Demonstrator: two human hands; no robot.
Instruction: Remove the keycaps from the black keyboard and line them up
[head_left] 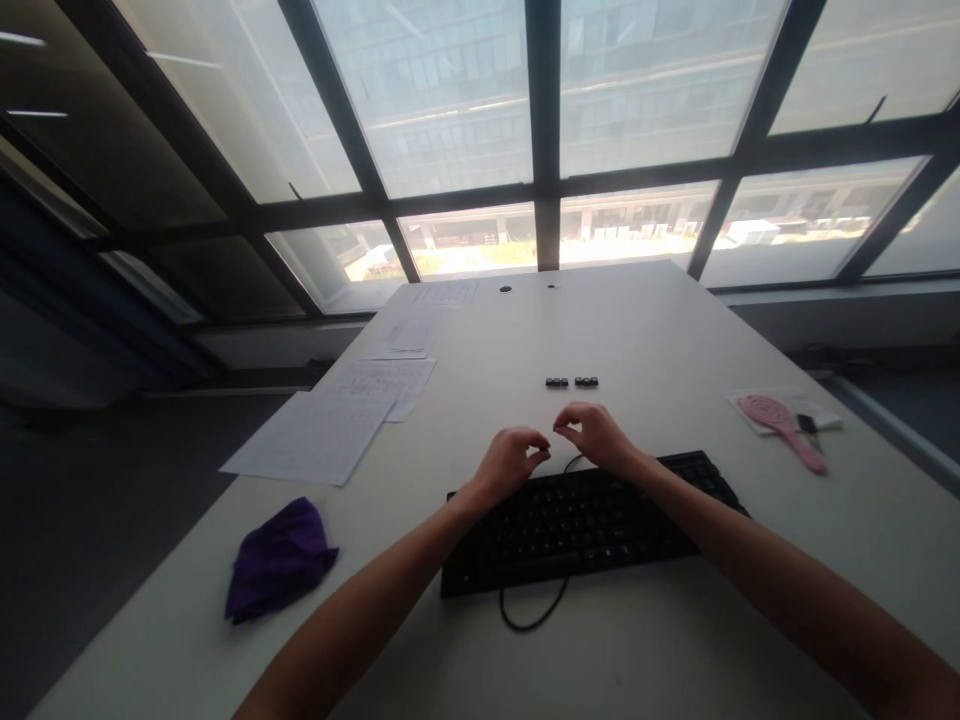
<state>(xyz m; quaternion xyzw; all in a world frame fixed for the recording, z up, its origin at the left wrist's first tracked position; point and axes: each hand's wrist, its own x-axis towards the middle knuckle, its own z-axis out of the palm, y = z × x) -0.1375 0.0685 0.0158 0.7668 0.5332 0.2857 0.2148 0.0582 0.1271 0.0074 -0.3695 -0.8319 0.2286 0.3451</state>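
Observation:
A black keyboard (577,530) lies across the front of the desk, its cable looping out below and showing again behind it. Over its back edge, my left hand (516,460) is closed in a pinch; a tiny dark spot shows at the fingertips, too small to name. My right hand (592,432) hovers just right of it, thumb and forefinger curled together, and what they hold, if anything, I cannot make out. The two hands are close but apart. Beyond them sit two short rows of small black keycaps, a left row (556,382) and a right row (586,381).
A crumpled purple cloth (281,558) lies at the left. Printed paper sheets (311,435) run along the desk's left edge. On the right, a pink hairbrush (784,428) rests partly on a white packet. Windows (450,100) stand behind the white desk (630,325).

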